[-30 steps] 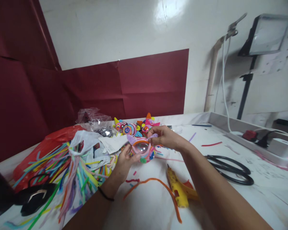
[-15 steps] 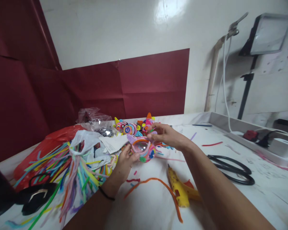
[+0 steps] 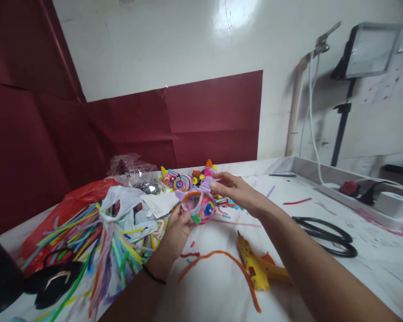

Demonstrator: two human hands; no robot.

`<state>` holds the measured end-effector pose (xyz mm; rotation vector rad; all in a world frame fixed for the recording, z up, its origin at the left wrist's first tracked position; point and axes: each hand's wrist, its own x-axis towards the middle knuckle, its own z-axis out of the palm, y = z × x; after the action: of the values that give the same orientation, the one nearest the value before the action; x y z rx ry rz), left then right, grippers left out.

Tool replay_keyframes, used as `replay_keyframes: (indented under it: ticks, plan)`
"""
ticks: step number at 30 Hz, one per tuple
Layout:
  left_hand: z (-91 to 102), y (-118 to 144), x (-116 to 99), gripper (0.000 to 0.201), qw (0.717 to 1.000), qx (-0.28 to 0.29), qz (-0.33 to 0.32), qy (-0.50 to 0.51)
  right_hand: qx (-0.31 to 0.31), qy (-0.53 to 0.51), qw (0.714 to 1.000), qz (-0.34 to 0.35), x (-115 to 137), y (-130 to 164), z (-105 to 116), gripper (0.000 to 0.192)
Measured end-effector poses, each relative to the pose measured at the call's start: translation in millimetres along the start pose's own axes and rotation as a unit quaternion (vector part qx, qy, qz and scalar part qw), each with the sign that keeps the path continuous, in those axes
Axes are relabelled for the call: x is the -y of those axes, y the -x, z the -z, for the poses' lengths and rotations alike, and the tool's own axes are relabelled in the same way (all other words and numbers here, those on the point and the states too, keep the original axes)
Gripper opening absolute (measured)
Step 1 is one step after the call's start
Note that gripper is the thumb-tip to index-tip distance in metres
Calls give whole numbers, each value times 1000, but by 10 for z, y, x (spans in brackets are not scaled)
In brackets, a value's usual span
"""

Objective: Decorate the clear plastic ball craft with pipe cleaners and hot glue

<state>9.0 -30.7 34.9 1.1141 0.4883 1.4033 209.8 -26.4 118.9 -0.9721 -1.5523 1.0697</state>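
Turning the craft (image 3: 198,206) since the earlier frame, swinging its blue spot (image 3: 208,209) toward the camera and its clear window (image 3: 190,203) leftward. Holding it above the table (image 3: 208,286) with the left hand (image 3: 177,229), closing thumb and fingers on its lower left edge. Bringing the right hand (image 3: 237,190) to the purple ear (image 3: 205,184), keeping thumb and fingers near together there (not making out whether pinching or merely touching). Working mid-table, in front of the similar crafts (image 3: 182,182). Seeing the glue gun (image 3: 246,255) lying nearer the body, just right of the orange strip (image 3: 219,252). Noting pipe cleaners (image 3: 130,252) fanning out at left, beside and over the red bag (image 3: 77,197).
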Motion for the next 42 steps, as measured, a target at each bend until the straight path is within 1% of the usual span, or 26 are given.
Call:
replay_keyframes:
  ticks: [3,5,9,12,14,16,20,23,26,32,36,42]
  plan:
    - [-2,2,4,48,1000,-7,3,14,-6,8,1000,-30,-61,76,-64,84]
    - [-9,5,5,50,1000,-9,8,16,-6,0,999,-35,-118,138,-122,93]
    - [-39,22,-3,53,1000,6,4,8,8,-21,999,-44,-211,272,-209,94]
    - [-65,42,-6,51,1000,22,8,-8,-5,-21,998,-61,-236,357,-223,100]
    - [-83,58,1,47,1000,18,11,-20,-14,-25,997,-68,-227,407,-226,105]
    - [-107,76,8,46,1000,8,4,-28,-14,-37,998,-56,-206,458,-239,103]
    - [-187,112,-8,47,999,8,-11,-42,-12,-58,998,-14,-181,559,-293,84]
    - [-264,140,-59,45,998,21,-15,-61,-35,-55,998,-9,-204,615,-326,79]
    - [-325,166,-112,48,996,28,-25,-77,-57,-43,997,-7,-238,647,-338,77]
    - [-352,191,-135,51,995,11,-29,-91,-65,-48,997,-4,-245,685,-334,65]
    - [-339,194,-114,53,995,16,-19,-100,-56,-99,993,-15,-238,699,-321,68]
    - [-318,188,-43,52,996,33,-25,-84,-96,-133,985,-49,-382,665,-307,73]
